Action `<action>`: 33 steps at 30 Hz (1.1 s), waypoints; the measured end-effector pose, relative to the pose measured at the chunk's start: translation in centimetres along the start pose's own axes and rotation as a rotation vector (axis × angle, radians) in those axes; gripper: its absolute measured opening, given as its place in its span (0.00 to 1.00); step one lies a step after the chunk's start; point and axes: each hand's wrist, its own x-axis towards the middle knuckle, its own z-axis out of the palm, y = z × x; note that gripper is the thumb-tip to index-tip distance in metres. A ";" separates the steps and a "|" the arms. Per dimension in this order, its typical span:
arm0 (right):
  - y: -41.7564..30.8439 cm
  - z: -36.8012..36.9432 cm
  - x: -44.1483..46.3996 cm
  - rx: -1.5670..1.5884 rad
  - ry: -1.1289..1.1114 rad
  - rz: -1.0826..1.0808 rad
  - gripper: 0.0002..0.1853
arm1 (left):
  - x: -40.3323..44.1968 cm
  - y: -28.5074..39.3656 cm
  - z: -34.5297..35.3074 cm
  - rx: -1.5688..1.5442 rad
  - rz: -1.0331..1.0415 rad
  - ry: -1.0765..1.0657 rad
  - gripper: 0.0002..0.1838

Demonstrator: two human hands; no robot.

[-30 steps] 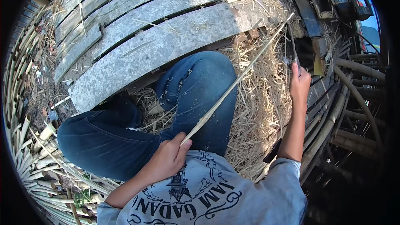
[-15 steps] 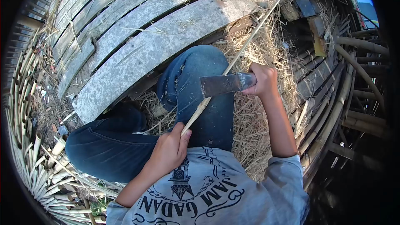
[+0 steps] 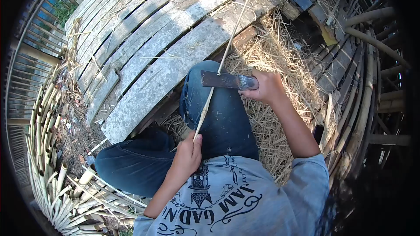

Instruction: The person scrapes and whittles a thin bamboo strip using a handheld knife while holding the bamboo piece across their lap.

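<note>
My left hand [image 3: 187, 155] is closed round the near end of a long, thin bamboo strip [image 3: 228, 46]. The strip slants up and away over my raised knee, and its far end reaches above the planks. In my right hand [image 3: 265, 88] is the handle end of a broad, dark-bladed knife [image 3: 221, 80]. Its blade lies across the strip over my knee, touching it or just above it; which of the two I cannot tell. Below the blade, the strip has a paler, rougher stretch.
A weathered plank platform [image 3: 157, 76] lies ahead. Straw-like shavings [image 3: 280, 57] cover the ground by my right arm. Cut bamboo poles [image 3: 65, 192] are heaped at lower left, with more poles [image 3: 361, 118] along the right. A slatted bamboo fence [image 3: 33, 74] stands at far left.
The view has shifted and tilted. The bamboo strip now stands steeper, its far end further left. The knife has moved up and left across it. Both hands keep their hold.
</note>
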 end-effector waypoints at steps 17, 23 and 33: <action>1.1 -0.1 0.4 -0.112 0.057 -0.073 0.32 | -0.5 -1.7 0.6 -0.080 -0.013 -0.073 0.25; -1.5 0.9 0.0 -0.096 0.087 -0.166 0.31 | 0.1 -2.9 0.9 -0.123 -0.005 -0.053 0.25; 0.2 1.5 2.3 -0.076 0.223 -0.418 0.33 | -0.7 -3.2 1.5 -0.082 0.036 -0.064 0.27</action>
